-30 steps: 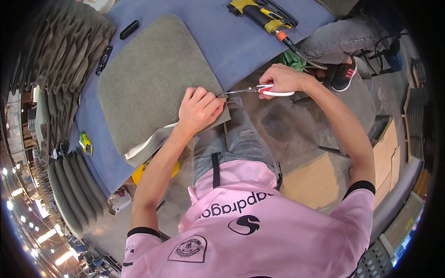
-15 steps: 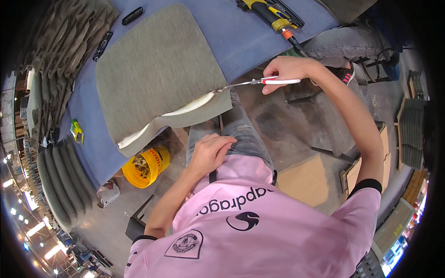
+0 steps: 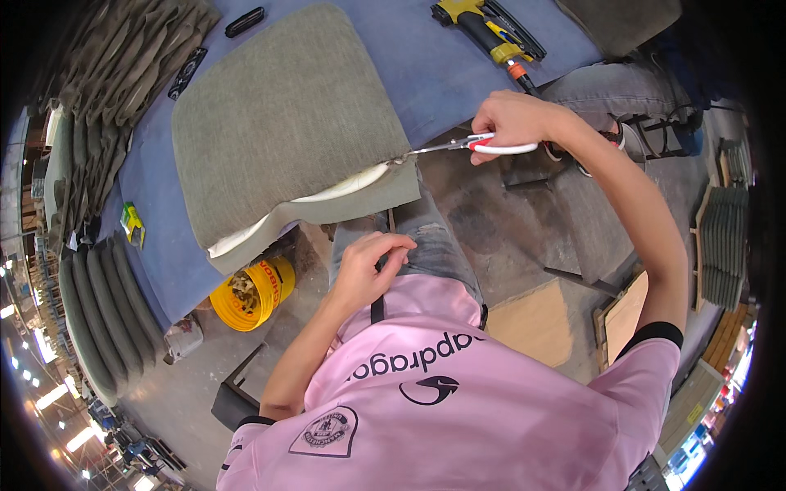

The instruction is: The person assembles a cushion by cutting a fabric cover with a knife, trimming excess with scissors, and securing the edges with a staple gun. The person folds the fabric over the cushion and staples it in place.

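A grey-green upholstered cushion (image 3: 282,114) lies on the blue-covered table, its near edge gaping so that white padding (image 3: 344,185) shows above a loose flap of fabric (image 3: 360,203). My right hand (image 3: 512,127) is closed around scissors (image 3: 499,148) with red and white handles. Their tips reach the cushion's right front corner, where the blades' ends are hard to make out. Over my lap, well below the flap, my left hand (image 3: 372,263) is loosely bent, thumb and forefinger a little apart, with nothing seen in it.
A yellow and black air stapler (image 3: 483,31) lies on the blue table (image 3: 426,74) at the far right. Stacked fabric pieces (image 3: 123,74) and padded panels (image 3: 110,319) line the left. Below the table edge stands a yellow bucket (image 3: 274,288) with scraps. Another person's leg (image 3: 614,88) is at right.
The view has shifted slightly. My right hand still grips the scissors at the cushion corner, its wrist bent a little differently. The thumb and forefinger of my left hand have parted slightly.
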A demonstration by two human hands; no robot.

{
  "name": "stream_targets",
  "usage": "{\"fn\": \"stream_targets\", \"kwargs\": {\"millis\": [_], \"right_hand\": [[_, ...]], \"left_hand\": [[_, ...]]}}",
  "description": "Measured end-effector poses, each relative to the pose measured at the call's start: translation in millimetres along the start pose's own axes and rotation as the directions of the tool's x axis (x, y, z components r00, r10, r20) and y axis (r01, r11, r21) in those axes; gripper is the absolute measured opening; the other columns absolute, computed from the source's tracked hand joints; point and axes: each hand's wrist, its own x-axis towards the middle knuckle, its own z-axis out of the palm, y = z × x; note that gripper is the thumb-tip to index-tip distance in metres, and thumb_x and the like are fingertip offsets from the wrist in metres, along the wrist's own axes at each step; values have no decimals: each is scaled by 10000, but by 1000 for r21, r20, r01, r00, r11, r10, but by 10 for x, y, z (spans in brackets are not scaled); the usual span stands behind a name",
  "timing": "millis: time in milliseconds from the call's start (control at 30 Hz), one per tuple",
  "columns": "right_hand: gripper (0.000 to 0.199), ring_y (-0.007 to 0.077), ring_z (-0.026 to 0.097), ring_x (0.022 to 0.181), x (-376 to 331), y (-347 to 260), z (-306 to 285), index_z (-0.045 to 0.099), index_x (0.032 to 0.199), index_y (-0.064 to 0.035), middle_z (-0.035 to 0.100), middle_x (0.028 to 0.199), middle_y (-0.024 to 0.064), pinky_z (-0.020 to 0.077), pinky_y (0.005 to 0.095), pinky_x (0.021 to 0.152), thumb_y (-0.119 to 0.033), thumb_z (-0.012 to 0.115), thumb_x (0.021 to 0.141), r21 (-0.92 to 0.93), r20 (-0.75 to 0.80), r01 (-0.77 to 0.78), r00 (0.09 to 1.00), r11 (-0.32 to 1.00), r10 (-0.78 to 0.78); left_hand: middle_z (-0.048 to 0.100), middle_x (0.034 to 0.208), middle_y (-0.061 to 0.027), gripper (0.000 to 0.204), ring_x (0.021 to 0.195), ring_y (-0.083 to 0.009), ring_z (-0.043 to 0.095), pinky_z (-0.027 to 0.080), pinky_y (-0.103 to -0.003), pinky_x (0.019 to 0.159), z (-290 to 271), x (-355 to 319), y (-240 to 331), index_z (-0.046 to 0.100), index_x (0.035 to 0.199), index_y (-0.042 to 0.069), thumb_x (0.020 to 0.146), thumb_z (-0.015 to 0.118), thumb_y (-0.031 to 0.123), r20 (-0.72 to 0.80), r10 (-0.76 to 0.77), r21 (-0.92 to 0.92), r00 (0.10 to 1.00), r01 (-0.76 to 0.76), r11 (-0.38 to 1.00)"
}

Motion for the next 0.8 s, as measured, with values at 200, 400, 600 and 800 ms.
{"fn": "stream_targets", "kwargs": {"millis": [200,400,600,800], "right_hand": [[479,387,685,691,-431,-209,392,763,784,-54,684,681,160,488,480,623,-520,872,792,-52,-105,83,991,995,-88],[501,390,657,656,-529,-514,817,777,847,-59,676,682,161,484,458,619,-552,866,843,287,-198,-163,954,944,225],[505,351,608,594,-438,-560,997,722,814,-26,632,645,154,433,448,584,-506,875,852,240,-355,-199,893,950,277],[555,309,617,618,-501,-587,677,740,814,-28,640,666,147,477,416,622,-571,843,869,223,-196,-235,940,946,280]], "left_hand": [[768,1080,-120,246,979,-292,740,579,-395,906,-76,-195,-142,756,1201,62,966,686,40,6,-19,148,1000,18,989],[765,1157,-99,374,1020,-244,724,560,-352,947,-139,-175,-202,679,1392,82,1019,665,97,-162,-102,-19,982,101,995],[708,1286,-97,655,905,-143,607,469,-268,742,-94,364,-59,350,1651,91,1065,634,160,154,-272,-934,950,229,273],[666,1325,-80,533,903,-134,571,445,-280,692,285,769,78,418,1532,127,1059,656,193,72,-418,-996,906,41,-83]]}}
